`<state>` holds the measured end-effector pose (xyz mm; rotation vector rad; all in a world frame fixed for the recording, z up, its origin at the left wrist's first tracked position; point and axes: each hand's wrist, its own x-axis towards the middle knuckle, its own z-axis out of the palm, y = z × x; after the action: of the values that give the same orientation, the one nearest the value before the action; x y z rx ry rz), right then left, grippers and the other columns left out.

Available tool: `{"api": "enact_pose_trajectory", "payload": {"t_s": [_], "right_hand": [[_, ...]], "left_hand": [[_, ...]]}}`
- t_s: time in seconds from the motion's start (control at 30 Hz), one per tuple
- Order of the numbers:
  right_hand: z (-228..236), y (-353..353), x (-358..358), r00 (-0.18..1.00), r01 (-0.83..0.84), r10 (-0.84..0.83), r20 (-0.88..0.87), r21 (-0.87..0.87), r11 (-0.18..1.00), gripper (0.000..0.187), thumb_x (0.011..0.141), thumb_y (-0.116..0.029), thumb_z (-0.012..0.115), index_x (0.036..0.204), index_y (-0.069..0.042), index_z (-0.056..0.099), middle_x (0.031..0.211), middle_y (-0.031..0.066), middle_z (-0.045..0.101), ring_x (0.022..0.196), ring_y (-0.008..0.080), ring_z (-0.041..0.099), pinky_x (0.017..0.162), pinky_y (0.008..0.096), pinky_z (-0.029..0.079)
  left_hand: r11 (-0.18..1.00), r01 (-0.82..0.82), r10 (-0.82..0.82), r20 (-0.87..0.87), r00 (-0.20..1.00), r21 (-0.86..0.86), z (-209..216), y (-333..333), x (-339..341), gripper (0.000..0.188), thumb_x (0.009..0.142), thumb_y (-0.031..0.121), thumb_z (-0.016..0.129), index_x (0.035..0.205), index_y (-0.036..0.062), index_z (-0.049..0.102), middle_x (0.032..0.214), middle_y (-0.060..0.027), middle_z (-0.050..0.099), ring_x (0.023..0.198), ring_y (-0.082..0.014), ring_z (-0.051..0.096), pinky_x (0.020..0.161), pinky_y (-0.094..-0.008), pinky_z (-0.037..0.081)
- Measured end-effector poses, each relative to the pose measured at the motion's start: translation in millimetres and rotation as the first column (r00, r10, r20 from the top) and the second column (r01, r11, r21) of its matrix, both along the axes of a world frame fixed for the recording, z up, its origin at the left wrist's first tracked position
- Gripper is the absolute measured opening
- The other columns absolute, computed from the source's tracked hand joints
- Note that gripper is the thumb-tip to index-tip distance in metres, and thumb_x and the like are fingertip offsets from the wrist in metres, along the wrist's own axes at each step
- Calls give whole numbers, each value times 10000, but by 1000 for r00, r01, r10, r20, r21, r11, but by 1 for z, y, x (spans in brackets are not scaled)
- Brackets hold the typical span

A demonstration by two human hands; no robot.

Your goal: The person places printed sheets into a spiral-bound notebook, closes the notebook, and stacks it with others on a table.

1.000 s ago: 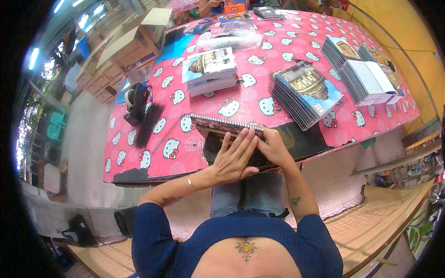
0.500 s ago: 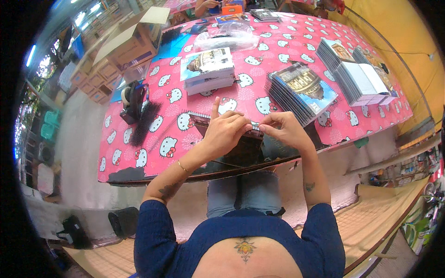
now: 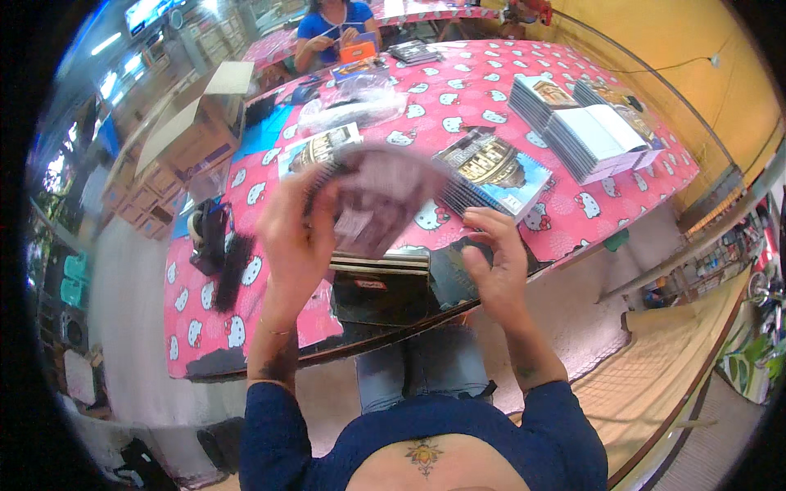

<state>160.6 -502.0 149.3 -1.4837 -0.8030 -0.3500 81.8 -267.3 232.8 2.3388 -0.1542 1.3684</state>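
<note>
Purple-brown is the upper face of the spiral notebook (image 3: 389,192), with paler patches; motion blurs its picture. A dark coil binds its left side. The left hand (image 3: 299,233) grips it at this bound side, and holds it raised over the pink bench (image 3: 458,88), just on the far side of a black block (image 3: 378,301). From the coil, the free side points to the right; one corner hangs down toward the near side. It is tilted, so I cannot tell surely how its long axis runs. The right hand (image 3: 501,266) is unclosed, fingers loosely bent, thumb apart, near the right notebook stack (image 3: 495,169).
</note>
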Motion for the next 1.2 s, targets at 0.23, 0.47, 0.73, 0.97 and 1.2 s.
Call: {"api": "enact_pose_trajectory", "payload": {"t_s": [0.23,0.47,0.73,0.97,1.2], "right_hand": [[-19,-80,131,873,485,-460,-166,183,855,376,1001,-183,539,1338,-15,544,1306,138,570,1229,199,522,1042,345,408],[-101,-111,210,887,360,-421,-192,-285,888,312,993,-106,526,1278,-11,609,1189,127,668,1087,185,617,964,323,461],[-133,-128,226,831,519,-540,-133,-165,839,375,1022,-198,494,1338,-9,563,1326,137,597,1237,220,539,1071,348,388],[-110,-191,152,715,670,-629,-304,39,742,358,1034,-205,500,1314,14,543,1247,123,605,1165,217,563,1039,359,412],[-82,-71,90,963,191,-155,-219,153,970,336,1023,-146,535,1324,-2,498,1104,78,639,1034,159,602,964,323,457]], "left_hand": [[867,293,-405,228,885,404,-30,-79,153,304,827,12,627,1128,34,661,1124,-136,668,1041,-311,649,909,-421,523],[673,682,-579,-371,726,286,-127,-74,197,313,824,42,634,1135,60,665,1166,-140,663,1093,-321,638,963,-402,513],[668,551,-442,-330,834,500,-112,-66,185,385,826,64,646,1211,47,637,1252,-158,628,1202,-293,591,1021,-423,477],[909,4,255,-563,786,417,-129,186,126,322,863,131,653,1180,82,680,1132,-162,693,1011,-338,670,857,-428,545],[942,-56,231,-516,825,331,-144,198,131,284,875,83,601,1147,86,682,1084,-166,704,942,-342,689,805,-431,553]]}}
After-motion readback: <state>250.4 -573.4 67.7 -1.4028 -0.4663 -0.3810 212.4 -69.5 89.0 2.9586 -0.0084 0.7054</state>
